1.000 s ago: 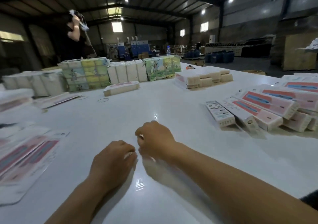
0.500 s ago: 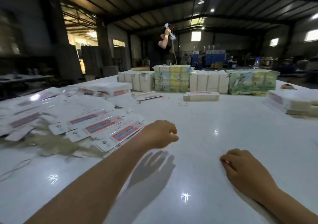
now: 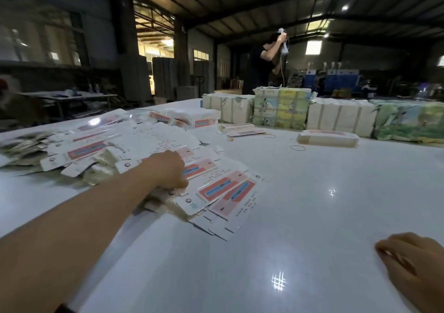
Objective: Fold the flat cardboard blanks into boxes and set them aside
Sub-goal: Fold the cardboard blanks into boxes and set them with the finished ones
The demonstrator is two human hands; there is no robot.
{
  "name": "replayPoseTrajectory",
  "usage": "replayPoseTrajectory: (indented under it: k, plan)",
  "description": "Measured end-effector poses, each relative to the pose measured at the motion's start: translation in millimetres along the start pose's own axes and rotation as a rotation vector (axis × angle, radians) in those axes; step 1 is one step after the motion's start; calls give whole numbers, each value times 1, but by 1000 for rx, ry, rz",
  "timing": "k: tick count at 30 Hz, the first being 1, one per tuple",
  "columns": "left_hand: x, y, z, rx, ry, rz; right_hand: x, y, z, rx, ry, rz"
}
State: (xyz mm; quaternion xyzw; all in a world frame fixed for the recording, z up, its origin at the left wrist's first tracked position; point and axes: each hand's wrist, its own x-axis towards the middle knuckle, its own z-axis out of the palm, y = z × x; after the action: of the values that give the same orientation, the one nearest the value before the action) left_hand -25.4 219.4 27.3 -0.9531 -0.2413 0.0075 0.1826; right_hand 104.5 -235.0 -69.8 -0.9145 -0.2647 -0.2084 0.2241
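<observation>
At left of centre the left hand (image 3: 168,168) lies on the spread pile of flat cardboard blanks (image 3: 216,190), knuckles up; its fingers are hidden beneath it, so whether they grip a blank cannot be told. At lower right the right hand (image 3: 415,264) rests on the white tabletop (image 3: 288,216), fingers loosely curled, holding nothing. Bundled stacks (image 3: 281,110) line the far edge.

Worktop (image 3: 300,211) under my hands: smooth, glossy white, mirrors the ceiling lamps. Cardboard blanks (image 3: 216,190) left of centre: thin card w/ slick printed faces, dull brownish backs. Far bundles (image 3: 281,110): paper-wrapped, matt.
</observation>
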Motion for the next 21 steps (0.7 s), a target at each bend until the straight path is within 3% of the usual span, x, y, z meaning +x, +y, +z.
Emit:
replayPoseTrajectory:
  k: [3,8,11,13,15,18,21]
  plan:
    - [-1,18,-10,97,2,77,-4,-10,-8,7,-21,2]
    - [-11,27,-19,205,27,-4,-9,-26,-25,-24,-77,4]
    - [-17,34,-31,53,79,-128,-10,-30,-29,-71,-137,19]
    - [-19,58,-47,-150,206,-139,-9,-29,-30,-75,-165,18]
    - [-24,99,-61,-398,391,-9,-8,-28,-31,-60,-176,10]
    - [-47,180,-81,-709,596,389,-8,-30,-33,-74,-185,14]
    - [-74,251,-89,-684,626,631,-8,-29,-37,-94,-199,0]
